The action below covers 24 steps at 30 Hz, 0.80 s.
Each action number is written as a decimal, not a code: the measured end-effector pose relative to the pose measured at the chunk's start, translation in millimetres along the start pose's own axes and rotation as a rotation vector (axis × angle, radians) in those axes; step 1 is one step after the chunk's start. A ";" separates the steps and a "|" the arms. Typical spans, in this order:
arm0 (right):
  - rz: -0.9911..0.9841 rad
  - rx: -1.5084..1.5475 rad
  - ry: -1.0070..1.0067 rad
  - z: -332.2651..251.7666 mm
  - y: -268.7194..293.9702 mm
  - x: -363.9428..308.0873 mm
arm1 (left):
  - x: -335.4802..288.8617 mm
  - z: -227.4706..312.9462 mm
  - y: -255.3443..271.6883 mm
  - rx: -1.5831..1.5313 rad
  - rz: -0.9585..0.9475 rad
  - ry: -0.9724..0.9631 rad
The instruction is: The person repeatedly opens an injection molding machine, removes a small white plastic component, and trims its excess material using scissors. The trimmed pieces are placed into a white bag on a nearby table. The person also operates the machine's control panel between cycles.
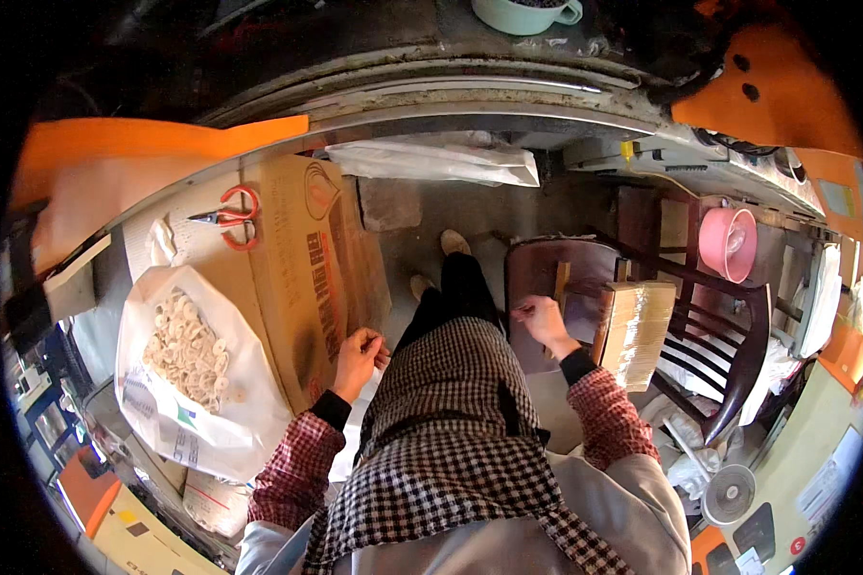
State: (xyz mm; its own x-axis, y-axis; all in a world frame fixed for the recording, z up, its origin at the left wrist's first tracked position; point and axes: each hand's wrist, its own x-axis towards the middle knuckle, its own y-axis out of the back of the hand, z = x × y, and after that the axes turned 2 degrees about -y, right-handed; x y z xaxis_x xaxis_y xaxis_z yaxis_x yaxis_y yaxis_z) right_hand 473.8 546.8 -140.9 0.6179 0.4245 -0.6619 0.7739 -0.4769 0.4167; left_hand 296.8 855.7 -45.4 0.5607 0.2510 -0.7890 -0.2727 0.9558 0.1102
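My left hand (pixel 360 362) hangs beside my apron, its fingers loosely bent and a little apart, with nothing seen in it. It is nearest to a large brown cardboard box (pixel 302 259). On my other side, my right hand (pixel 544 321) is closed, fingers curled in, and no object shows in it. Below it is the seat of a dark wooden chair (pixel 532 268), with a bundle of flat cardboard (pixel 635 331) standing on it. Left of the box, a white plastic bag (pixel 249 402) bears a heap of small pale ring-shaped pieces (pixel 187 355).
Red-handled scissors (pixel 235 218) lie on the cardboard at the left. Ahead runs a machine edge with orange panels (pixel 767 91) and a pale green cup (pixel 527 17). A pink bucket (pixel 729 244) and a small round fan (pixel 729 494) stand at the right.
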 end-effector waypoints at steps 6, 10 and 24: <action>-0.004 -0.224 0.078 50.8 -110.6 89.3 | 33.8 -77.7 -27.1 0.103 -0.043 0.041; -0.122 -0.382 0.012 69.0 -158.4 146.1 | 47.1 -115.3 -49.8 0.175 -0.076 0.023; -0.261 -0.941 0.501 221.4 -316.4 319.9 | 73.6 -214.1 -80.4 -0.058 0.228 0.156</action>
State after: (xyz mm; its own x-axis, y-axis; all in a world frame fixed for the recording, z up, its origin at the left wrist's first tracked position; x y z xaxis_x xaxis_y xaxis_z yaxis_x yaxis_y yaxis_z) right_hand 395.9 663.1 -622.5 0.2415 0.7931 -0.5591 0.5539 0.3605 0.7505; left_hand 192.6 764.4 -241.8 0.3543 0.4276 -0.8317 -0.4251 0.8658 0.2640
